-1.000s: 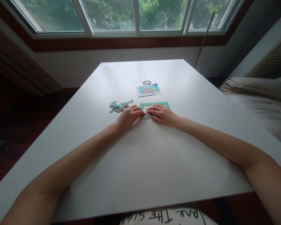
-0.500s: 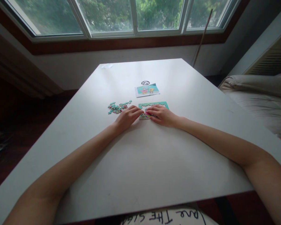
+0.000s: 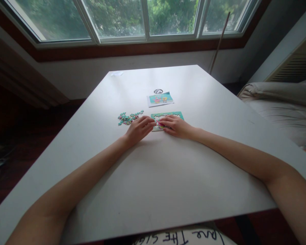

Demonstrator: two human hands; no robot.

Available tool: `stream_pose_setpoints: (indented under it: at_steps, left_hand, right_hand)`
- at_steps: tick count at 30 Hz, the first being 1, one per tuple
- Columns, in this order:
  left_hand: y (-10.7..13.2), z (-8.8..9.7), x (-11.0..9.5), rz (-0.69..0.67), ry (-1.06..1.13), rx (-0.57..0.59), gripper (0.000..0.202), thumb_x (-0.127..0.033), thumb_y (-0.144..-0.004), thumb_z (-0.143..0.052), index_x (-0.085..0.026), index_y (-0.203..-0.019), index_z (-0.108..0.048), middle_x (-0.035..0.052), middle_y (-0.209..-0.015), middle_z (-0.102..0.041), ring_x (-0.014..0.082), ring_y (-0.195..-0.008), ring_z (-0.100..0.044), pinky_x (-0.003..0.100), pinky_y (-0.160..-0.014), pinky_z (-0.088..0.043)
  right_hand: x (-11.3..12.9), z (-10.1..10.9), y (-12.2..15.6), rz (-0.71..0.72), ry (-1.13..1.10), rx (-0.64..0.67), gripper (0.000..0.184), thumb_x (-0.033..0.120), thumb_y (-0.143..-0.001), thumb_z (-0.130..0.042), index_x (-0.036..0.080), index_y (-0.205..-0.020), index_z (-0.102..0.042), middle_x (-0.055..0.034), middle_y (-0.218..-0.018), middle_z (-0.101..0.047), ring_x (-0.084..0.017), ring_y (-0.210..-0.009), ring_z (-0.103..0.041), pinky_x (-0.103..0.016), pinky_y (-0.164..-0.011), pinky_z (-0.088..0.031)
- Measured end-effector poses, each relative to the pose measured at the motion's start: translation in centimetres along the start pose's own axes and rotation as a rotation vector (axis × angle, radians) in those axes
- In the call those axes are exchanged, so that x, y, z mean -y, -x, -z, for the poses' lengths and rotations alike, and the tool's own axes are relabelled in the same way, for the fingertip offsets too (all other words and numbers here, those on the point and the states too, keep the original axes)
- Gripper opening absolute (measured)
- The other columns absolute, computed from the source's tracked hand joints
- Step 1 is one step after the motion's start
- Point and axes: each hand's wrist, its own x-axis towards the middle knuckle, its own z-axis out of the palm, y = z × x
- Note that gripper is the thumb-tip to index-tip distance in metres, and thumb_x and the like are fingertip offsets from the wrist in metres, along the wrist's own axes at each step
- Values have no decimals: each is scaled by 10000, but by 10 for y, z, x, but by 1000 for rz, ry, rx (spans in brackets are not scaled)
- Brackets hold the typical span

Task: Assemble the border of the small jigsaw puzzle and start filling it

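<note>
A partly filled jigsaw puzzle (image 3: 180,113) with a green border lies flat on the white table (image 3: 153,177). Over its left edge sits my left hand (image 3: 142,127), fingers bent and drawn together at the tips; whatever they hold is too small to make out. My right hand (image 3: 177,126) rests on the puzzle's right part, its fingertips closed at a small pink puzzle piece (image 3: 160,124). The two hands nearly meet. Left of the puzzle, beside my left hand, is a heap of loose puzzle pieces (image 3: 127,118).
Behind the puzzle lies a picture card (image 3: 161,98) with pink and yellow cartoon figures. A small dark round mark or object (image 3: 158,91) is just past it. A clear scrap (image 3: 116,73) lies at the far left corner. A couch (image 3: 275,102) stands to the right.
Both hands stay at the puzzle with only slight finger movement. My left fingertips have shifted a little; the whole view has tipped very slightly.
</note>
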Motion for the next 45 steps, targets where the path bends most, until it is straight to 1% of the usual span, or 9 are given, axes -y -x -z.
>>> stream_pose_setpoints:
  at_steps: [5, 9, 12, 17, 21, 27, 34, 40, 45]
  left_hand:
    - [3, 1, -1, -74, -46, -40, 119, -190, -906, -486, -224, -909, -600, 13, -892, -673, 124, -878, -593, 241, -741, -478]
    - [4, 2, -3, -93, -34, 4, 132, -201, -914, -479, -234, -905, -606, 5, -918, -680, 115, -893, -601, 229, -754, -478]
    - [2, 3, -5, -113, 3, 51, 148, -206, -922, -464, -240, -929, -608, 5, -936, -679, 106, -915, -606, 220, -781, -486]
    - [-1, 6, -11, -201, 34, 51, 152, -208, -926, -460, -241, -956, -605, 7, -963, -681, 97, -927, -611, 212, -799, -491]
    - [-2, 9, -14, -265, -1, 36, 186, -188, -941, -422, -233, -980, -598, 7, -980, -691, 110, -940, -611, 225, -788, -489]
    - [-3, 7, -15, -192, 17, 127, 262, -222, -973, -344, -216, -988, -606, 33, -954, -692, 113, -967, -605, 235, -827, -480]
    - [-5, 1, -16, -133, -89, 54, 136, -271, -929, -483, -209, -961, -600, 13, -889, -689, 131, -892, -613, 244, -731, -476]
    - [-13, 2, -19, -181, -147, -114, 122, -285, -877, -577, -185, -946, -566, 13, -874, -687, 131, -827, -620, 241, -703, -474]
    - [-13, 1, -18, -191, -129, -113, 131, -292, -878, -575, -175, -926, -542, 15, -841, -684, 129, -789, -619, 230, -657, -476]
  right_hand:
    - [1, 1, 0, -1, 8, -5, 300, 289, -899, -454, 190, -1150, -586, -104, -1207, -605, -244, -1136, -517, -437, -945, -434]
    - [5, 7, 1, -18, -3, -72, 286, 301, -914, -430, 197, -1146, -561, -120, -1207, -585, -233, -1116, -524, -426, -921, -438]
    - [8, 12, 1, 16, -34, -107, 269, 344, -920, -429, 209, -1109, -566, -107, -1134, -615, -218, -1075, -537, -400, -901, -439]
    - [12, 16, 0, 45, -43, -137, 241, 360, -927, -422, 209, -977, -603, -82, -959, -657, -195, -952, -564, -352, -835, -446]
    - [14, 16, 0, 48, -46, -152, 262, 325, -944, -382, 201, -991, -608, -84, -941, -658, -190, -917, -562, -334, -797, -452]
    - [11, 13, 0, 81, -50, -129, 301, 305, -958, -335, 205, -1055, -601, -93, -950, -654, -191, -901, -557, -352, -801, -448]
    - [10, 13, 1, 109, -32, -137, 310, 297, -958, -336, 196, -1057, -611, -85, -898, -648, -185, -852, -543, -336, -772, -450]
    - [9, 11, 1, 170, -32, -185, 270, 258, -949, -370, 183, -1074, -597, -84, -882, -649, -178, -836, -547, -323, -762, -460]
    - [9, 11, 1, 176, -29, -182, 252, 261, -948, -380, 189, -1063, -593, -83, -884, -651, -176, -830, -557, -323, -760, -459]
